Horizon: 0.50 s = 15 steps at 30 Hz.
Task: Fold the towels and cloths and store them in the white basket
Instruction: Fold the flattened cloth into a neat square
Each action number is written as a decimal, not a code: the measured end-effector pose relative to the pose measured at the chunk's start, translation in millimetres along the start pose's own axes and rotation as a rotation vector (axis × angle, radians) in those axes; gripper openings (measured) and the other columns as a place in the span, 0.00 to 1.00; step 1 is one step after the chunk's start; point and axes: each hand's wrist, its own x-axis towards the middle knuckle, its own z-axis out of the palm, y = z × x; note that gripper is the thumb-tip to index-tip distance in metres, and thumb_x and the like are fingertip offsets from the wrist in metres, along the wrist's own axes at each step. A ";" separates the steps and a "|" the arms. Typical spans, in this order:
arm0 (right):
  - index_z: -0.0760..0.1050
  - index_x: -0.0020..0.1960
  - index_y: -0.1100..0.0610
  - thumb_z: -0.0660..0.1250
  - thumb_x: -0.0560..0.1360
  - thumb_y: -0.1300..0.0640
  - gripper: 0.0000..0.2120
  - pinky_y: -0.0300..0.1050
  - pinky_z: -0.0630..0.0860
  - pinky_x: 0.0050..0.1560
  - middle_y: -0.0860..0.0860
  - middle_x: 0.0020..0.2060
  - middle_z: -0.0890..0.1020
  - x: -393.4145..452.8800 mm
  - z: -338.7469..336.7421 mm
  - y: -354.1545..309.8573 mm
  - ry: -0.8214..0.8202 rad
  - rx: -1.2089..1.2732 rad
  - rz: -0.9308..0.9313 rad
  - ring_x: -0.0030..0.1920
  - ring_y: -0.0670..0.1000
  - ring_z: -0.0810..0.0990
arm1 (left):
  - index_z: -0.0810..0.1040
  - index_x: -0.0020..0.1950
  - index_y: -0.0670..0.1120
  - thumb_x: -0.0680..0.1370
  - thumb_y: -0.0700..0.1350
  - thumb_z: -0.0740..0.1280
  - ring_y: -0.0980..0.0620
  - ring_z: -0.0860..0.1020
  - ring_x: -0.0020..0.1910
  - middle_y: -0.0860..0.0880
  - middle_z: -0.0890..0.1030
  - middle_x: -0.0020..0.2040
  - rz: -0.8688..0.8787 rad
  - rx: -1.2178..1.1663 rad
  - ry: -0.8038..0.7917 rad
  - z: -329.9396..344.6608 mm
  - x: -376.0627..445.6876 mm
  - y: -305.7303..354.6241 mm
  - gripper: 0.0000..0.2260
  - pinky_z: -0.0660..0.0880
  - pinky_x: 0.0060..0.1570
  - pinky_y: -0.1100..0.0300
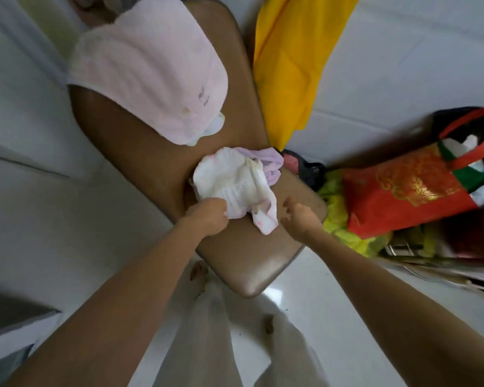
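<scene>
The left hand (207, 216) is curling its fingers (220, 209) round the near edge of the white cloth (235, 185), bunching the fabric in its grip. The right hand (302, 219) is hovering just beside the cloth's loose corner, its fingers (288, 203) spread and relaxed, holding nothing and touching nothing that can be made out.

The white cloth is lying crumpled on the seat of a brown chair (246, 263), with one pink-stained corner trailing toward the near edge. A lilac cloth (268, 163) is peeking out from behind it, touching it, at the back of the seat. A pink towel (148, 76) is hanging folded over the chair's backrest, and a pale cloth (211, 127) is showing under its lower edge.

A yellow cloth (294, 62) is hanging beside the chair on the right. Farther right, a red bag (405, 191) with gold print is sitting on the floor amid yellow-green fabric (338, 219) and other clutter. The person's bare feet and pale trousers are showing below the chair on the white tiled floor (39, 219).
</scene>
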 end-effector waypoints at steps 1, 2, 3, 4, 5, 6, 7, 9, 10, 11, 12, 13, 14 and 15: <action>0.66 0.66 0.64 0.60 0.78 0.60 0.18 0.46 0.69 0.49 0.60 0.59 0.76 5.0 5.0 -0.8 0.011 0.033 0.025 0.58 0.60 0.75 | 0.70 0.67 0.44 0.81 0.46 0.59 0.45 0.72 0.61 0.44 0.73 0.65 0.013 -0.009 -0.014 -3.5 8.1 -0.9 0.15 0.70 0.58 0.55; 0.64 0.67 0.63 0.61 0.78 0.60 0.20 0.46 0.68 0.46 0.60 0.59 0.76 17.8 14.0 -2.5 0.026 0.073 0.057 0.58 0.60 0.76 | 0.68 0.69 0.44 0.81 0.46 0.59 0.45 0.71 0.63 0.44 0.71 0.67 0.026 -0.001 -0.038 -8.8 23.7 -5.5 0.16 0.70 0.60 0.55; 0.63 0.68 0.61 0.62 0.77 0.59 0.21 0.44 0.66 0.44 0.59 0.60 0.76 31.0 23.8 -3.3 0.037 0.103 0.094 0.58 0.61 0.76 | 0.67 0.70 0.44 0.82 0.46 0.58 0.45 0.70 0.65 0.44 0.70 0.68 0.045 0.017 -0.060 -11.8 40.2 -10.4 0.18 0.68 0.62 0.55; 0.62 0.69 0.60 0.62 0.77 0.59 0.22 0.43 0.65 0.43 0.59 0.60 0.76 43.4 34.2 -2.7 0.044 0.124 0.118 0.57 0.61 0.76 | 0.65 0.72 0.44 0.82 0.46 0.58 0.46 0.69 0.66 0.45 0.69 0.70 0.054 0.037 -0.077 -11.1 56.2 -14.6 0.19 0.67 0.63 0.55; 0.61 0.70 0.58 0.63 0.76 0.59 0.23 0.43 0.65 0.43 0.58 0.61 0.74 53.9 43.7 -1.9 0.046 0.142 0.139 0.57 0.61 0.75 | 0.64 0.73 0.43 0.82 0.47 0.58 0.46 0.68 0.68 0.44 0.68 0.71 0.065 0.050 -0.100 -8.5 71.2 -18.3 0.20 0.67 0.65 0.55; 0.61 0.71 0.57 0.63 0.76 0.59 0.25 0.44 0.65 0.43 0.57 0.63 0.73 63.9 52.8 0.1 0.051 0.160 0.155 0.57 0.60 0.75 | 0.63 0.73 0.43 0.82 0.47 0.58 0.45 0.67 0.69 0.44 0.66 0.72 0.076 0.062 -0.127 -5.0 83.6 -20.4 0.21 0.66 0.66 0.55; 0.60 0.72 0.56 0.64 0.76 0.59 0.26 0.44 0.66 0.44 0.56 0.64 0.72 73.0 60.4 2.3 0.054 0.174 0.167 0.58 0.60 0.75 | 0.62 0.74 0.43 0.82 0.47 0.59 0.45 0.66 0.70 0.44 0.66 0.73 0.094 0.067 -0.152 -1.0 93.6 -21.3 0.21 0.65 0.68 0.54; 0.63 0.72 0.56 0.65 0.76 0.59 0.25 0.43 0.68 0.47 0.56 0.64 0.72 88.8 72.4 5.5 0.064 0.253 0.211 0.60 0.59 0.74 | 0.62 0.73 0.43 0.82 0.46 0.59 0.45 0.66 0.70 0.44 0.65 0.73 0.129 0.060 -0.188 7.0 107.4 -21.9 0.21 0.64 0.68 0.52; 0.66 0.70 0.57 0.65 0.76 0.59 0.23 0.42 0.69 0.49 0.57 0.63 0.74 95.9 76.7 6.3 0.083 0.349 0.250 0.59 0.58 0.75 | 0.62 0.73 0.43 0.82 0.46 0.59 0.45 0.66 0.70 0.44 0.65 0.72 0.141 0.042 -0.198 11.4 111.6 -22.3 0.20 0.64 0.68 0.52; 0.71 0.67 0.59 0.66 0.76 0.59 0.19 0.42 0.69 0.49 0.58 0.61 0.77 101.9 80.4 6.5 0.110 0.456 0.289 0.58 0.58 0.76 | 0.62 0.73 0.44 0.82 0.46 0.59 0.45 0.66 0.69 0.44 0.65 0.72 0.151 0.013 -0.197 15.5 114.0 -22.3 0.20 0.65 0.68 0.52; 0.75 0.62 0.60 0.66 0.76 0.59 0.15 0.42 0.70 0.49 0.58 0.57 0.79 106.1 83.0 5.9 0.142 0.548 0.311 0.56 0.57 0.78 | 0.63 0.73 0.44 0.81 0.47 0.60 0.45 0.66 0.69 0.44 0.65 0.71 0.156 -0.034 -0.187 19.0 115.9 -22.7 0.21 0.65 0.67 0.52; 0.79 0.57 0.61 0.66 0.76 0.59 0.11 0.43 0.72 0.48 0.58 0.53 0.82 106.9 82.7 3.7 0.168 0.612 0.316 0.53 0.57 0.79 | 0.63 0.73 0.44 0.81 0.47 0.61 0.45 0.66 0.69 0.44 0.66 0.71 0.161 -0.098 -0.162 22.6 116.9 -22.4 0.21 0.66 0.67 0.53; 0.80 0.52 0.61 0.66 0.76 0.59 0.09 0.46 0.75 0.46 0.57 0.47 0.83 105.7 81.4 1.3 0.193 0.667 0.307 0.49 0.57 0.81 | 0.63 0.73 0.45 0.80 0.48 0.62 0.46 0.67 0.69 0.45 0.67 0.71 0.157 -0.169 -0.132 25.1 116.5 -21.4 0.22 0.66 0.66 0.54; 0.81 0.48 0.62 0.65 0.76 0.58 0.08 0.49 0.76 0.44 0.57 0.42 0.83 102.1 77.9 -2.0 0.221 0.724 0.290 0.45 0.57 0.81 | 0.64 0.73 0.45 0.80 0.48 0.64 0.47 0.67 0.68 0.46 0.68 0.71 0.155 -0.240 -0.095 27.1 114.6 -19.8 0.23 0.67 0.65 0.55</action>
